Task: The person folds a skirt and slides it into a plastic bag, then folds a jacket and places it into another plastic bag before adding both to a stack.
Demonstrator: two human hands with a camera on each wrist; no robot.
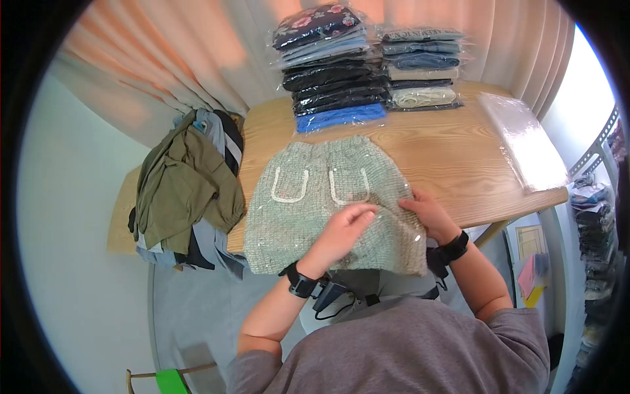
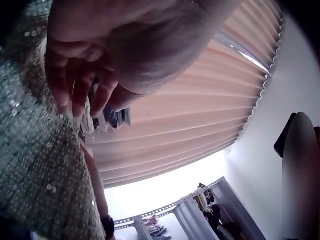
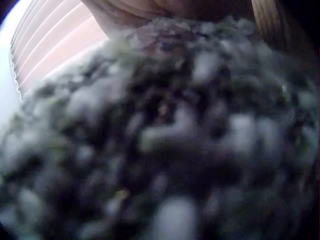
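Note:
A pale green tweed skirt [image 1: 315, 230] with sequins, a gathered waist and two white-trimmed pockets lies spread over the front of the table. Above its lower middle, my left hand [image 1: 341, 233] is held with the fingers loosely bent. The left wrist view shows these fingers [image 2: 80, 92] hanging down, tips right by the tweed. At the skirt's right side my right hand [image 1: 430, 213] grips the edge, thumb on top, other fingers hidden under the cloth. Blurred tweed fills most of the right wrist view. The fabric is rumpled between both hands.
Bagged folded clothes stand in two stacks, one taller [image 1: 335, 79] and one shorter [image 1: 423, 72], at the table's back. Clear plastic bags [image 1: 525, 141] lie at the right end. Loose clothes, an olive garment [image 1: 187, 190] on top, are heaped at left. A shelf rack [image 1: 594, 151] stands far right.

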